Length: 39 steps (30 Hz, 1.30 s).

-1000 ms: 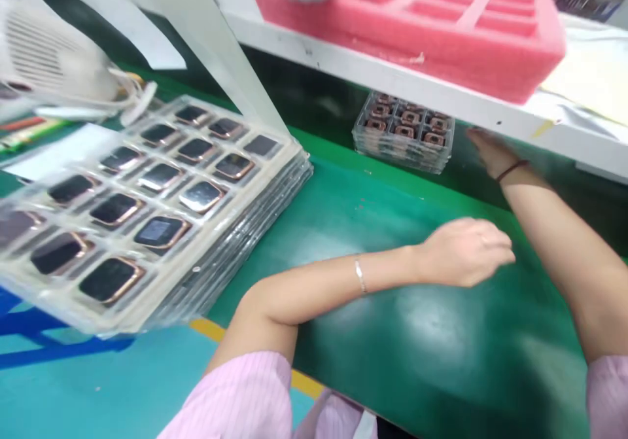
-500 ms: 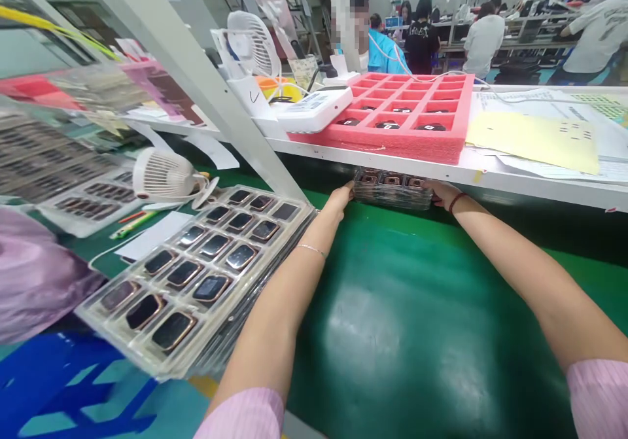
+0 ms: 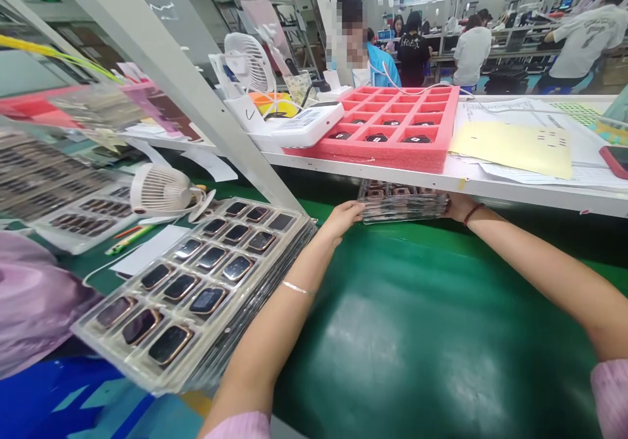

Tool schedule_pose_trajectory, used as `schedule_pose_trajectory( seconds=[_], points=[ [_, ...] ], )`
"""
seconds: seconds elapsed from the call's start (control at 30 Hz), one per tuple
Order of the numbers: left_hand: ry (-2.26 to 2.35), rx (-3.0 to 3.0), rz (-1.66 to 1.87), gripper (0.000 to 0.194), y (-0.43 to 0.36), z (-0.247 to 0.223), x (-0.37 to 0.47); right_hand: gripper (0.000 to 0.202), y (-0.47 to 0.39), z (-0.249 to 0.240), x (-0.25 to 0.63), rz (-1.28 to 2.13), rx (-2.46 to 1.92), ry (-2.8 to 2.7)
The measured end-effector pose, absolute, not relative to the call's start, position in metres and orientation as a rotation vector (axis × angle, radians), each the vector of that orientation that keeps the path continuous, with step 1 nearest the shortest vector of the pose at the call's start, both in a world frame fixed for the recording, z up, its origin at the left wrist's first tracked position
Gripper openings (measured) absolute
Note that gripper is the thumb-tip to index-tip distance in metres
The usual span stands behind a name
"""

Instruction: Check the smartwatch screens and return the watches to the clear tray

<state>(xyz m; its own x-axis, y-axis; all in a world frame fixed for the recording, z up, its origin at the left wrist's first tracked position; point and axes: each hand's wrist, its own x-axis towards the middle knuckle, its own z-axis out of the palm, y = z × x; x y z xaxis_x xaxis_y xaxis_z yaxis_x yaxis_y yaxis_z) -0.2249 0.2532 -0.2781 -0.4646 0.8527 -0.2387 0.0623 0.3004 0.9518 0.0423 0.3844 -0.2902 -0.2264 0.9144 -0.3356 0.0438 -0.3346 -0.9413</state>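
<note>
Under the white shelf, a stack of clear plastic trays (image 3: 405, 206) with dark, copper-edged pieces sits at the back of the green mat. Its left end is gripped by my left hand (image 3: 346, 218), fingers pressed on the edge. My right hand (image 3: 457, 207) holds the right end, its fingertips partly hidden behind the stack. Beside my left forearm lies a taller stack of clear trays (image 3: 196, 275), its top tray filled with several dark watch-like screens in copper-coloured frames.
A white shelf (image 3: 520, 193) crosses above my hands, bearing a red foam tray (image 3: 387, 154) and papers. A slanted white post (image 3: 196, 86) and small fan (image 3: 159, 189) stand left. A co-worker's purple sleeve (image 3: 39, 301) is at far left. People are beyond.
The held tray stack appears larger and slightly lower and to the right, with both my hands still on it. The view has shifted, and the shelf sits lower in the picture.
</note>
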Motion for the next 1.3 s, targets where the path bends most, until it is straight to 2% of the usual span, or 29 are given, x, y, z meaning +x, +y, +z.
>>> schedule_pose_trajectory(
  seconds=[0.07,0.17,0.3,0.5,0.6,0.7,0.8,0.9,0.97,1.03,1.13,1.3],
  points=[
    [1.724,0.869,1.219,0.025,0.235,-0.269,-0.218,0.024,0.37,-0.28,0.057,1.686,-1.369,-1.158],
    [1.601,1.008,1.195,0.04,0.202,-0.257,-0.208,0.014,0.34,-0.263,0.083,1.76,-1.374,-1.123],
    [1.408,1.214,1.07,0.063,0.143,-0.252,-0.184,0.015,0.289,-0.249,0.13,1.89,-1.41,-1.192],
    [1.285,1.507,0.59,0.066,0.032,-0.242,-0.132,0.049,0.204,-0.257,0.224,1.882,-1.392,-1.37],
    [1.224,1.697,0.371,0.053,0.007,-0.234,-0.123,0.058,0.175,-0.264,0.271,1.907,-1.299,-1.492],
    [1.346,1.784,0.515,0.042,0.019,-0.237,-0.126,0.06,0.167,-0.262,0.314,1.869,-1.297,-1.619],
    [1.573,1.755,0.852,0.055,0.057,-0.254,-0.132,0.058,0.167,-0.253,0.352,1.42,-1.544,-1.638],
    [1.603,1.593,0.969,0.069,0.099,-0.272,-0.129,0.053,0.15,-0.249,0.377,0.915,-1.709,-1.561],
    [1.557,1.462,0.989,0.073,0.122,-0.28,-0.121,0.054,0.125,-0.259,0.38,0.786,-1.736,-1.545],
    [1.494,1.368,0.983,0.073,0.139,-0.283,-0.111,0.064,0.093,-0.279,0.37,0.788,-1.716,-1.51],
    [1.508,1.404,0.958,0.07,0.146,-0.282,-0.096,0.09,0.048,-0.314,0.34,0.933,-1.589,-1.447],
    [1.737,1.667,0.758,0.07,0.092,-0.283,-0.09,0.097,0.035,-0.335,0.312,1.026,-1.38,-1.452]
  ],
)
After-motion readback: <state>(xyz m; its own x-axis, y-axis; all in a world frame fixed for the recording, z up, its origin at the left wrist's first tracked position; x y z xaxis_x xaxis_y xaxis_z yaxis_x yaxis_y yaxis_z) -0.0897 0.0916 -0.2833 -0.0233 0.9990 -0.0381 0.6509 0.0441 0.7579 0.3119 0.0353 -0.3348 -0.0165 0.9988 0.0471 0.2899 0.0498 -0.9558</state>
